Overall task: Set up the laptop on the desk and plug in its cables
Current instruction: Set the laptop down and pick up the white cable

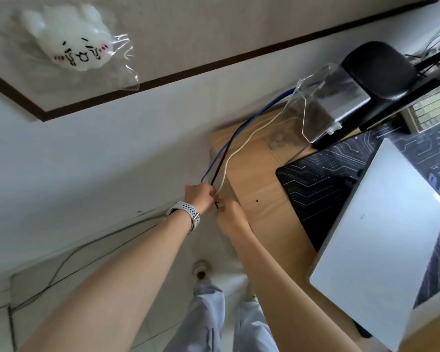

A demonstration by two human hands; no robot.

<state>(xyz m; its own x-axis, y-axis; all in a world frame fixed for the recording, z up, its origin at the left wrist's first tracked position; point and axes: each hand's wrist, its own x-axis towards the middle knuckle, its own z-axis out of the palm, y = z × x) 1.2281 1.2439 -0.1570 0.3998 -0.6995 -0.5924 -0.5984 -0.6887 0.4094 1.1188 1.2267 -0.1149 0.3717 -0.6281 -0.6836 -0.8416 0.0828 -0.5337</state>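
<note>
A closed silver laptop (381,240) lies on a dark circuit-pattern desk mat (313,184) on the wooden desk (259,189). Three cables run over the desk's left edge: a blue cable (241,128), a black cable (220,166) and a white cable (249,135). My left hand (200,199), with a white watch on the wrist, pinches the cables just beside the desk edge. My right hand (230,215) meets it there and grips the black cable's lower end. The cable ends are hidden by my fingers.
A clear plastic box (318,107) and a black speaker-like object (379,67) stand at the desk's back. A keyboard (434,107) shows at far right. A white plush in a plastic bag (74,44) hangs on the wall. Thin wires (61,265) trail along the wall below.
</note>
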